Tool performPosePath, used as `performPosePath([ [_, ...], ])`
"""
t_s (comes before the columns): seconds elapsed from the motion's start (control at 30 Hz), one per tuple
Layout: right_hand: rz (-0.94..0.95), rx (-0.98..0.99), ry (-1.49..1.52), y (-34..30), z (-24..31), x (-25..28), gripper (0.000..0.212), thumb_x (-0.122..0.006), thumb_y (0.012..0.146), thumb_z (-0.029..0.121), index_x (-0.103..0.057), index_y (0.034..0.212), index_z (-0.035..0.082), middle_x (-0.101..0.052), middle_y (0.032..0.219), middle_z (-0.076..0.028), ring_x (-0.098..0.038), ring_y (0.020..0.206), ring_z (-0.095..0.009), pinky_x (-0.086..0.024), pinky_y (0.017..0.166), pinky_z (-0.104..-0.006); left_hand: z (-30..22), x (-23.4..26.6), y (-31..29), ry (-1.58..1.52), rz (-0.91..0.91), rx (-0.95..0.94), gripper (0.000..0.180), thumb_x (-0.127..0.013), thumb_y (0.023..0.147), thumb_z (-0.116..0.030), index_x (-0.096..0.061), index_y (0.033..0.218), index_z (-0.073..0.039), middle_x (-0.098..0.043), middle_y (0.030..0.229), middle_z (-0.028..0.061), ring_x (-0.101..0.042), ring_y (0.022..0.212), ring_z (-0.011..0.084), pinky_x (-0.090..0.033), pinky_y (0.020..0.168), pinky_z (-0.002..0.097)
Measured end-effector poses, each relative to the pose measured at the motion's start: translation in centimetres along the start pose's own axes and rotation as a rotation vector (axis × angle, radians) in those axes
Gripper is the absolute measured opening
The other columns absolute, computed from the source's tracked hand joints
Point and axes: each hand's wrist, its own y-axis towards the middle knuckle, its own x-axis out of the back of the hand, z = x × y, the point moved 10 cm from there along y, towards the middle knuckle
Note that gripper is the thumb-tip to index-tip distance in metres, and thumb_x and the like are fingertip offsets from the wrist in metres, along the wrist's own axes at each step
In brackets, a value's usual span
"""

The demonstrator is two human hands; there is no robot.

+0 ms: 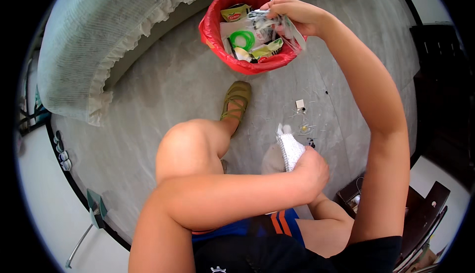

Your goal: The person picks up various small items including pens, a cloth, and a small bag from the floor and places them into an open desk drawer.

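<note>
Right hand: seen at 1 o'clock; fingers clamped on scraps.
Scraps: held above the bin, probably so loose strands get caught there, not on the floor.
Left hand: seen at 4 o'clock; curled round the pad, fingertips hidden, their exact spacing cannot be told.
Pad: white, knobbly, kept low at 4 o'clock, well apart from the bin; presumably set aside from the litter.
Bin: placed at 12 o'clock, within arm's reach; red-lined, green coil and wrapper seen inside.
Floor bits: pale square and threads scattered at 3 o'clock, between pad and bin.
In the way: shoe planted at 12, below the bin; knee bent at 8.
Around: sofa at 10; dark box at 4.
</note>
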Motion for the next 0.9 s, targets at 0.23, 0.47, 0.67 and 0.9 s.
performPosePath([
  [0.23,-0.324,-0.107,-0.093,0.7,-0.8,4.3,0.071,-0.06,0.085,0.04,-0.031,0.136,0.0,-0.031,0.137,-0.027,-0.042,0.12,-0.038,-0.045,0.092,-0.0458,-0.6,-1.2,-2.6,0.055,0.095,-0.081,0.019,-0.06,0.076,-0.018,-0.069,0.093,-0.014,-0.068,0.091,0.0005,-0.063,0.087,0.0195,-0.039,0.07,0.0369],
  [0.47,-0.856,0.163,-0.382,-8.5,-7.8,13.7,0.039,-0.055,0.075,0.007,-0.055,0.114,0.008,-0.058,0.108,-0.007,-0.053,0.09,-0.01,-0.045,0.065,-0.0247,-2.8,-2.8,-3.5,0.051,0.146,-0.141,0.028,-0.06,0.078,-0.022,-0.067,0.104,-0.013,-0.065,0.103,0.0005,-0.06,0.097,0.0194,-0.04,0.079,0.0399],
  [0.67,-0.638,0.153,-0.157,-6.2,-15.9,5.0,0.037,-0.06,0.073,0.008,-0.056,0.11,0.005,-0.058,0.104,-0.004,-0.051,0.091,-0.012,-0.042,0.083,-0.0282,-4.4,-4.6,-3.0,0.092,0.247,-0.203,0.034,-0.059,0.08,-0.027,-0.064,0.11,-0.013,-0.063,0.11,0.0015,-0.057,0.104,0.0204,-0.039,0.087,0.0434],
  [0.9,-0.211,-0.267,-0.258,-9.7,-13.0,3.3,0.032,-0.048,0.093,0.033,-0.058,0.094,0.003,-0.062,0.079,-0.006,-0.06,0.068,-0.013,-0.052,0.063,-0.0263,-5.2,-5.2,-1.6,0.153,0.227,-0.188,0.036,-0.058,0.079,-0.027,-0.063,0.112,-0.012,-0.061,0.112,0.0021,-0.055,0.107,0.0208,-0.039,0.087,0.0441],
])
